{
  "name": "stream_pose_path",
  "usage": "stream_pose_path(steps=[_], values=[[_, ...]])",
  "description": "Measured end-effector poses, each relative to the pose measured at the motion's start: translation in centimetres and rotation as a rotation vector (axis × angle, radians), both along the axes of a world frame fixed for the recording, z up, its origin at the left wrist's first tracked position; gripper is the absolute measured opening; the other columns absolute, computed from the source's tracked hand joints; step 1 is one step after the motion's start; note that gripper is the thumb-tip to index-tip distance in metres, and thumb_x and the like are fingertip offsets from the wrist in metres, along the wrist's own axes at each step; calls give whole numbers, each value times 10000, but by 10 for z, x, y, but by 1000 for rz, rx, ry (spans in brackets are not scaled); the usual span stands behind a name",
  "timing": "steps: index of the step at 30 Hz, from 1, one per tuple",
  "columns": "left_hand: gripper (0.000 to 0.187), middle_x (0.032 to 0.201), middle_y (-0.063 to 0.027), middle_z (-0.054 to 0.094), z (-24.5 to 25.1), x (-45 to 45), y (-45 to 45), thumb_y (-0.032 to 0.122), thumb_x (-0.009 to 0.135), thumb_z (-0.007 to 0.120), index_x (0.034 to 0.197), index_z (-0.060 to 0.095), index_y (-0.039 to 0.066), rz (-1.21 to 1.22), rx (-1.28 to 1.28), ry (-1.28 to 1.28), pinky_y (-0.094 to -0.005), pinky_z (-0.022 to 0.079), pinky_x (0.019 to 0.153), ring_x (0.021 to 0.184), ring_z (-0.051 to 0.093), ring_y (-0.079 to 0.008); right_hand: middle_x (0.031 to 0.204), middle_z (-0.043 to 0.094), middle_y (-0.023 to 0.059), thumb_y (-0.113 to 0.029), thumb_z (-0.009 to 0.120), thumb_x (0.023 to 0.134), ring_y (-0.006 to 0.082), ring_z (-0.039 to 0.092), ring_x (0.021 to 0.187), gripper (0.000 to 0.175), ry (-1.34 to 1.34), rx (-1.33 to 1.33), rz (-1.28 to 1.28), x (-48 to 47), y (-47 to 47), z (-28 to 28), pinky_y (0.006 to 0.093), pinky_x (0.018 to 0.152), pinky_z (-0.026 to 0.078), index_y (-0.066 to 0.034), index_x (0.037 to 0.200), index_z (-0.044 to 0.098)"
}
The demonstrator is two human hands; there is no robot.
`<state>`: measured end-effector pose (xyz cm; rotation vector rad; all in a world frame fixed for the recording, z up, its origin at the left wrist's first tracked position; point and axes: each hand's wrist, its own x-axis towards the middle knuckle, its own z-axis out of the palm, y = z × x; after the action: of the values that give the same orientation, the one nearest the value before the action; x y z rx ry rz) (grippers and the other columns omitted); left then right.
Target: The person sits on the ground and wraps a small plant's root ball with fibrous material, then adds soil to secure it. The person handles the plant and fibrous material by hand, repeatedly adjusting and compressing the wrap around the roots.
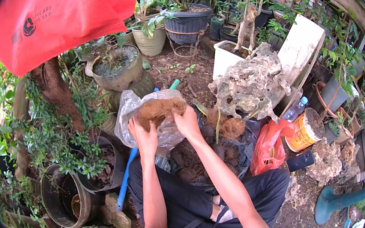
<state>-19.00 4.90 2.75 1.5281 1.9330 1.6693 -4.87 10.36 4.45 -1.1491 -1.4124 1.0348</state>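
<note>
My left hand (144, 137) holds the near side of a mass of brown coconut fibre (157, 111), its fingers spread under the clump. At the clump's right end, my right hand (186, 121) pinches the fibre between thumb and fingers. Both hands are over a clear plastic bag (125, 119), whose film surrounds the fibre and hangs below it. More loose fibre (233, 127) lies beyond my right forearm, beside a dark plastic sheet (252, 132). My crossed legs are below my forearms.
A rugged pale rock (249, 81) stands ahead, with a red plastic bag (270, 147), an orange and white bucket (305, 129), a dark phone (300, 161) and a water bottle (296, 109) to the right. A blue pole (126, 179) and empty pots (66, 195) are at left; a red fabric bag (68, 14) hangs upper left.
</note>
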Motion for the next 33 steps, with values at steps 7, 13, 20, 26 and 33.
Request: stream_pose_path(steps=[7, 13, 20, 26, 33], values=[[724, 1213, -330, 589, -22, -8, 3, 115, 751, 812, 1341, 442, -82, -136, -183, -121, -476, 394, 1054, 1235, 513, -473, 1076, 671, 105, -49, 581, 960, 198, 686, 850, 278, 551, -172, 74, 6, -9, 8, 333, 721, 585, 24, 1227, 551], [570, 1226, -283, 598, -12, -5, 2, 139, 745, 803, 1244, 587, -32, -94, -281, 58, -469, 363, 1085, 1200, 522, -429, 1037, 680, 126, -59, 626, 912, 233, 689, 876, 270, 513, -170, 57, 14, -11, 12, 354, 765, 570, 28, 1165, 592], [281, 1251, -224, 589, -47, -18, 17, 18, 798, 698, 1075, 677, -21, -203, -74, 39, -433, 417, 1036, 1189, 534, -362, 1334, 526, 276, -104, 752, 797, 437, 548, 1228, 641, -339, 281, -43, 0, -27, 23, 441, 1013, 482, 49, 1354, 474], [200, 1104, -132, 636, -35, -16, 12, -99, 823, 572, 1018, 591, -58, -529, -192, -287, -318, 504, 885, 969, 670, -238, 1422, 422, 289, -128, 823, 708, 459, 492, 1269, 874, -703, 264, 2, -5, -19, 15, 478, 1036, 473, 49, 1430, 363], [367, 1097, -120, 633, -7, -4, 0, -140, 815, 525, 1164, 520, -24, -546, 42, -598, -312, 497, 912, 1047, 661, -215, 1116, 623, 300, -195, 800, 729, 428, 629, 1095, 605, -871, 93, 66, -1, -13, 25, 502, 937, 523, 51, 1233, 573]])
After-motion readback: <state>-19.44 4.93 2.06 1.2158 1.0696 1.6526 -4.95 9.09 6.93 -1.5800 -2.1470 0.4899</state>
